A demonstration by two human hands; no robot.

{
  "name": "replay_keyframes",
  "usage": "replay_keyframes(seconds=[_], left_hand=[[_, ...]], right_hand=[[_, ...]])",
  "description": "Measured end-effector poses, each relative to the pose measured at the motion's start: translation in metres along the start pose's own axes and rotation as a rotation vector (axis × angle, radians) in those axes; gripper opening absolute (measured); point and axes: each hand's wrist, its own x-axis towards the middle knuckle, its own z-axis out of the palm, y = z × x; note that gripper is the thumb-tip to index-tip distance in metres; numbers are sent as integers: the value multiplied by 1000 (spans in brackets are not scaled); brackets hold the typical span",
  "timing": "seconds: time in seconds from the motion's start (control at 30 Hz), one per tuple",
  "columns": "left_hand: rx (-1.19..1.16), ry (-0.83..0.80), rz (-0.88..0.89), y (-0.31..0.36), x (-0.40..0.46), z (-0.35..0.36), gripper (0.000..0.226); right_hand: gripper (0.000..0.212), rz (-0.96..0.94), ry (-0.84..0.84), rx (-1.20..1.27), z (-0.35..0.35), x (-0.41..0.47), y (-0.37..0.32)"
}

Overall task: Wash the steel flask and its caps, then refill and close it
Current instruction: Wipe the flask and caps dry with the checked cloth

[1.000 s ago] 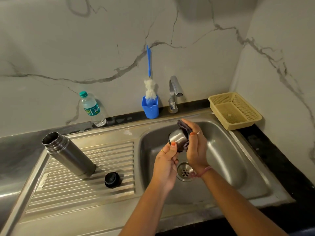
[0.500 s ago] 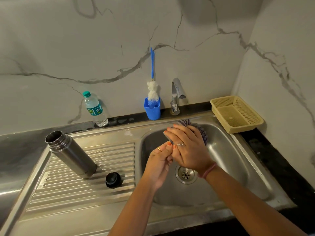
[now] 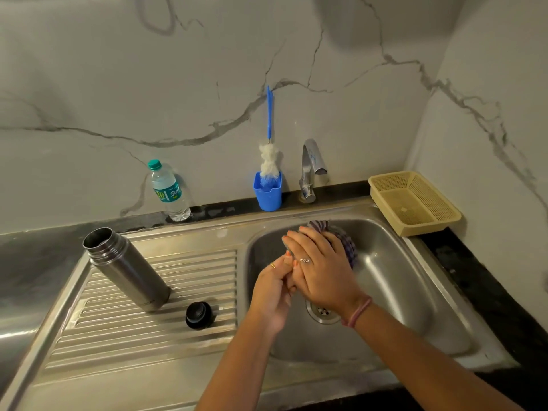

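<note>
Behind flask [image 3: 127, 269], bottle [image 3: 169, 191], label unreadable

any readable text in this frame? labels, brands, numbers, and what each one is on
"20" in a yellow-green badge, on the water bottle label, left side.
"Sig..." in white script on the same label; the rest curves out of sight, and the small print beneath is too blurred to read.
Steel flask: a dark marking near its base, too small to read.
Nothing legible on the black cap, blue brush holder, tap or yellow basket.

Open steel flask [image 3: 126, 269] upright on drainboard, black cap [image 3: 199, 315] beside.
</note>
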Motion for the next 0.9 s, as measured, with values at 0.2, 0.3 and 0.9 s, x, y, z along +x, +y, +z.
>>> replay_keyframes(seconds=[0.2, 0.3, 0.9], left_hand=[[367, -8, 107, 6, -6, -5, 33], [405, 3, 113, 8, -6, -3, 33], [748, 51, 405, -21, 10, -14, 24]], right_hand=[[40, 547, -216, 617, -4, 36, 7], [40, 834, -424, 819, -12, 54, 21], [34, 917, -533, 927, 17, 64, 30]])
